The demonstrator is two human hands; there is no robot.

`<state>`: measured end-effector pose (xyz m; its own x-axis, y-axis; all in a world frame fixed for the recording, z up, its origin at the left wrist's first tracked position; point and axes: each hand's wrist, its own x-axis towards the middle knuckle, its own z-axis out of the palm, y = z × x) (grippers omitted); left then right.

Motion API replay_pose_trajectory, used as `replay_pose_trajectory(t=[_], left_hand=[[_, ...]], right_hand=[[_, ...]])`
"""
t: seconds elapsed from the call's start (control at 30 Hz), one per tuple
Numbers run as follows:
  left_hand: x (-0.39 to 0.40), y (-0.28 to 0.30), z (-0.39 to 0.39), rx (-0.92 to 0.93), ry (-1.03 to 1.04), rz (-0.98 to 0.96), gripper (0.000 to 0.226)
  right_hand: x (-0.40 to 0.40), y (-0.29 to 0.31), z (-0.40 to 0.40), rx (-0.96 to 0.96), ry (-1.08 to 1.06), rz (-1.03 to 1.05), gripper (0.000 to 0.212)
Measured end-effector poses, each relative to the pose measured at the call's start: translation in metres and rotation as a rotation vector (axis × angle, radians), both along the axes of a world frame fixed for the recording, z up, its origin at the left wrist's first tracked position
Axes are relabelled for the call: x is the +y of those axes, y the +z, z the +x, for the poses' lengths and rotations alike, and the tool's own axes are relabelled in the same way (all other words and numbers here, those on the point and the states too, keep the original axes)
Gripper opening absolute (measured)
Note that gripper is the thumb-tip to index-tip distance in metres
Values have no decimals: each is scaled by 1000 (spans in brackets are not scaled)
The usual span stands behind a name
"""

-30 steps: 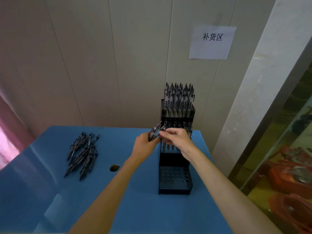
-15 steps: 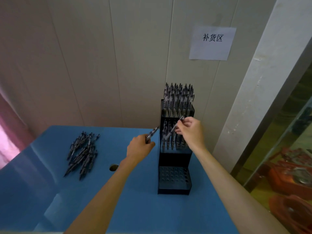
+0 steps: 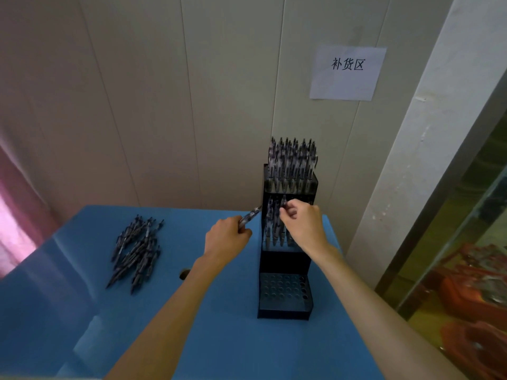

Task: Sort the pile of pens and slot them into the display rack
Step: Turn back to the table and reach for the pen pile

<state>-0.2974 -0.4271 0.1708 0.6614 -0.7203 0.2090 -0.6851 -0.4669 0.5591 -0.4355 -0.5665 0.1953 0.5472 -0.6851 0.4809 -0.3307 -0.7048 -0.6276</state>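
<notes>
So right hand (image 3: 300, 224) is pinching a pen (image 3: 283, 215) into the rack's (image 3: 285, 270) middle tier, frame centre; left hand (image 3: 227, 239) grips spares (image 3: 250, 217). Next: seat it, then tackle the pile (image 3: 135, 249) at left.

The scene is seen through one wide-angle head camera, aimed forward and downward from above the near edge of the blue table (image 3: 192, 338). Both forearms are taken in at close range, reaching away from the lens. The panelled wall (image 3: 164, 105) beyond is faced squarely; straight lines are bowed near the frame edges.
</notes>
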Motion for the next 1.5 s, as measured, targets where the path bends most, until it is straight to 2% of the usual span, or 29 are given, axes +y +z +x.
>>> replay_pose_trajectory(t=[0.17,0.3,0.6,0.67,0.77,0.87,1.0,1.13,1.27,1.37,1.5], left_hand=[[0,-1,0,11,-6,2,29],[0,-2,-1,21,-9,0,28],[-3,-1,-6,47,-33,-23,26],[-4,0,-7,64,-40,-40,27],[-7,2,-8,110,-51,-58,31],[-10,4,-10,213,-91,-83,39],[-12,7,-12,301,-120,-84,45],[-13,9,-15,349,-161,-30,44],[-14,11,-19,347,-205,-2,36],[-13,8,-17,325,-194,15,34],[-7,1,-11,218,-143,-13,41]], right_hand=[[0,2,4,30,3,22,13],[-4,-10,6,189,21,52,18],[0,-25,-2,244,-39,93,41],[6,-22,-4,162,18,235,32],[13,-14,-3,-25,209,570,7],[13,-10,-3,-137,347,723,14],[18,-8,-5,-159,420,710,13],[18,-9,-6,-225,413,782,11],[20,-11,-6,-295,402,868,12],[18,-7,-8,-441,324,919,17],[2,3,-16,-559,182,840,15]])
